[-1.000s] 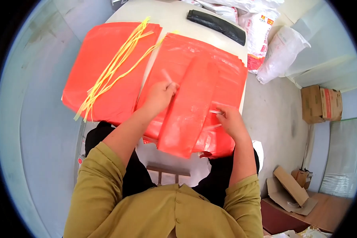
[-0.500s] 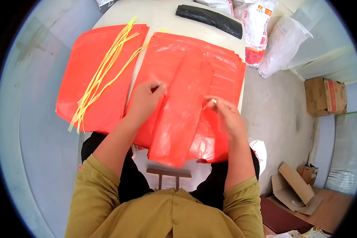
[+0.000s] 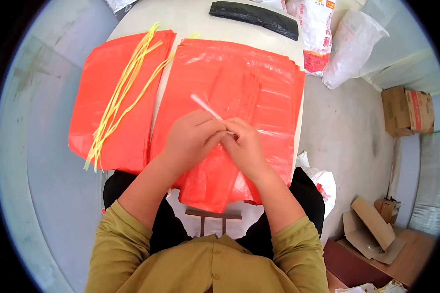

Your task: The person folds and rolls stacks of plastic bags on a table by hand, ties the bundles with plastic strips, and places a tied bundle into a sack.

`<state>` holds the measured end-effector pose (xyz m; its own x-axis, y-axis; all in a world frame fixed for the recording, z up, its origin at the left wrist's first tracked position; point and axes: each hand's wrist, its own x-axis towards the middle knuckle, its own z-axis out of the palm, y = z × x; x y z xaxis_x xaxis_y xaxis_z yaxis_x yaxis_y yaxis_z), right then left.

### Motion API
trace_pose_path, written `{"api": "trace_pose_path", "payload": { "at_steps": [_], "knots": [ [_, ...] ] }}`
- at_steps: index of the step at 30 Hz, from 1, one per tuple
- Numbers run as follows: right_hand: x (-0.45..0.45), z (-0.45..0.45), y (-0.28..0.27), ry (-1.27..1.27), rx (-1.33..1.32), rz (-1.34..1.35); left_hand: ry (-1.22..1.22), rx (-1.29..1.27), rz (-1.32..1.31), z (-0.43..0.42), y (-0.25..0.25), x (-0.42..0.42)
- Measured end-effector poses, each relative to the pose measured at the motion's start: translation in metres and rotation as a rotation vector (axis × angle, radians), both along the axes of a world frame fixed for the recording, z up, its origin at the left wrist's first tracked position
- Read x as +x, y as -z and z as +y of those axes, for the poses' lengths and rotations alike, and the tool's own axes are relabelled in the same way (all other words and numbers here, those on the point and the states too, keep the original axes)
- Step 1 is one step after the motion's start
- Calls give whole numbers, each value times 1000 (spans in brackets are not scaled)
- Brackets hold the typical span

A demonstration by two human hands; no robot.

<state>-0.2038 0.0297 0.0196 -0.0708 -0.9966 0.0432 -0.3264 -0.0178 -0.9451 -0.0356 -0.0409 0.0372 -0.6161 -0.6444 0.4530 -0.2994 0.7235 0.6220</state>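
My left hand (image 3: 193,136) and my right hand (image 3: 244,145) meet over a folded strip of red plastic (image 3: 204,188). Both are closed in a pinch on a thin whitish tie, whose loose end (image 3: 199,101) sticks up to the upper left. Beneath the folded strip lies a stack of red plastic sheets (image 3: 277,93). Another red stack (image 3: 95,88) is on the left, with several yellow strings (image 3: 124,90) lying across it. My fingers hide where the tie crosses the red plastic.
A black plastic roll (image 3: 254,19) lies at the table's (image 3: 190,19) far side. White printed sacks (image 3: 315,31) stand beyond it. Cardboard boxes (image 3: 407,111) are on the floor at right, and an opened carton (image 3: 371,229) rests on a brown surface at lower right.
My hands, apart on either side of the folded red strip before, have come together over its middle. The view has shifted slightly.
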Motion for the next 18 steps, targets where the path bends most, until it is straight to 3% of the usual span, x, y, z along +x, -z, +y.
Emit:
{"api": "trace_pose_path", "payload": {
  "at_steps": [4,6,10,13,16,18],
  "knots": [
    [-1,0,2,20,47,-47,-11,215,115,4,-3,-3],
    [0,0,2,45,-10,-84,-66,241,11,4,-9,-3],
    [-5,-2,-13,77,80,-200,30,95,19,-8,-1,2],
    [-12,-2,-28,47,195,-164,33,160,-74,-10,2,8],
    [-11,-2,-28,38,182,-154,-83,534,-12,2,-7,1],
    [-8,2,-24,75,81,-72,-111,958,184,0,2,2]
  ]
}}
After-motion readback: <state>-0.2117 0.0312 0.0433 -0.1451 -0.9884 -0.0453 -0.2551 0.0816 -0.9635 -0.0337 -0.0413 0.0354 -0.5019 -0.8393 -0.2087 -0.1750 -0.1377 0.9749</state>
